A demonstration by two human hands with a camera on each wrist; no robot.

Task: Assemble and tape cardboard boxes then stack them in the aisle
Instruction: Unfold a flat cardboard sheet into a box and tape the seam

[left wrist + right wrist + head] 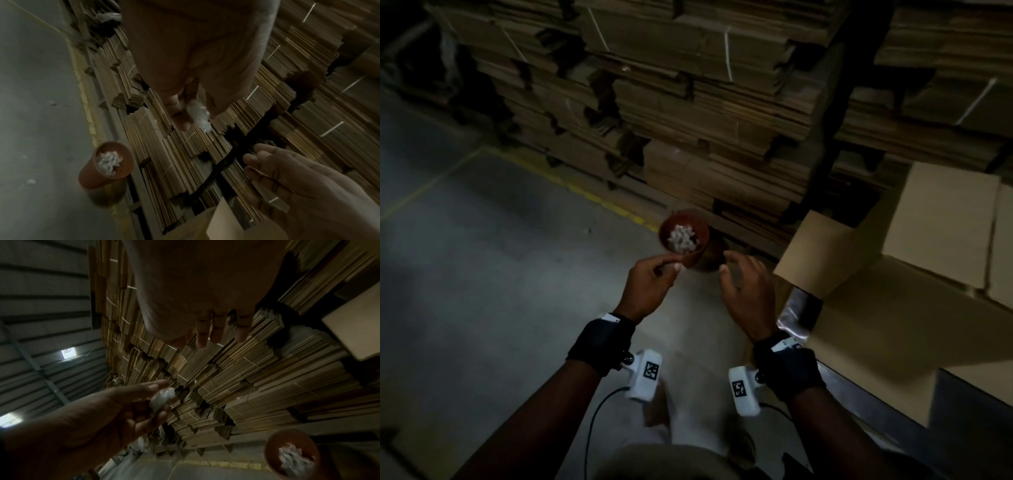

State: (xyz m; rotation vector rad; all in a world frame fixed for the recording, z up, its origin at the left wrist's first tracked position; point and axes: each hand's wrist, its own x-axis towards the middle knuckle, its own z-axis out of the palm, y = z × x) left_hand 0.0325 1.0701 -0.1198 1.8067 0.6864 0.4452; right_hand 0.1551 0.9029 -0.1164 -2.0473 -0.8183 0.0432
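**Tape scrap poised over the bin, box waiting at the right**

Here the risk sits mainly at the left. The left hand (650, 281) pinches a crumpled wad of clear tape (199, 115) between thumb and fingertips, just beside the rim of a reddish-brown waste tub (684, 240) on the concrete floor (482, 274). The tub already holds a heap of similar white scraps and, in the left wrist view, seems to lean towards the stacked cardboard. If the wad is sticky, it may cling to the fingers instead of falling, or land on the floor where stray bits already lie; a knock on the rim could tip the tub.

Behind the tub rise strapped bundles of flat cardboard (705, 102), close enough for a swinging hand to graze.

The right hand (748, 284) hovers released, fingers spread and grasping nothing, just right of the tub.

Furthest right, the assembled cardboard box (893, 318) rests on a metal-edged surface, its open mouth and raised flaps (941, 226) turned up and away towards the bundles. Its long axis appears to run from near the person out towards the upper right, though its far end is cut off. With the flaps loose and untaped, a careless reach could, I judge, fold one inward or push the box off square.
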